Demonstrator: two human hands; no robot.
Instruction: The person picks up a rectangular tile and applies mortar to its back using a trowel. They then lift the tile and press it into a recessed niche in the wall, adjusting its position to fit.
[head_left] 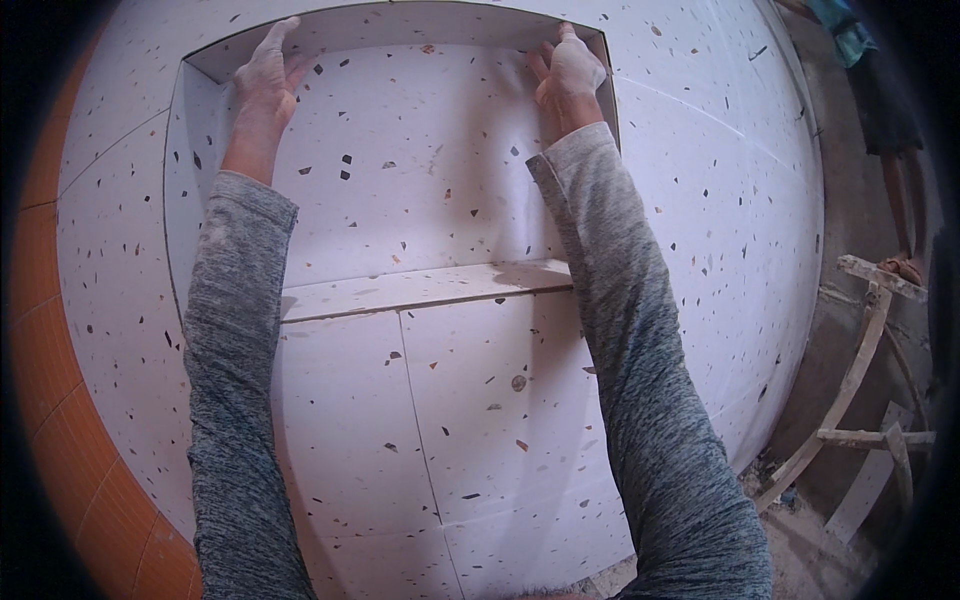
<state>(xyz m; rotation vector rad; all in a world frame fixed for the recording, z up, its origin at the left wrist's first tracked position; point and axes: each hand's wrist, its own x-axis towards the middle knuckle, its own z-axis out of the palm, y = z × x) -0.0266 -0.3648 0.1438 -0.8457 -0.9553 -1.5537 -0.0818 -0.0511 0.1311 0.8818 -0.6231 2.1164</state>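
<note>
Left hand (264, 78) and right hand (574, 76) are touching niche top (400, 27) near its front corners, fingers spread, gripping nothing; uneven pushing could be tilting it.

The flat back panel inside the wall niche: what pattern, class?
Whitish back panel with scattered dark and brown chips, shown in the head view.

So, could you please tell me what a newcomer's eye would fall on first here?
Probably the left hand and right hand, at the top of the speckled niche, upper centre. Next, perhaps, the orange tiles along the left edge and the rough wooden stand at far right.
</note>
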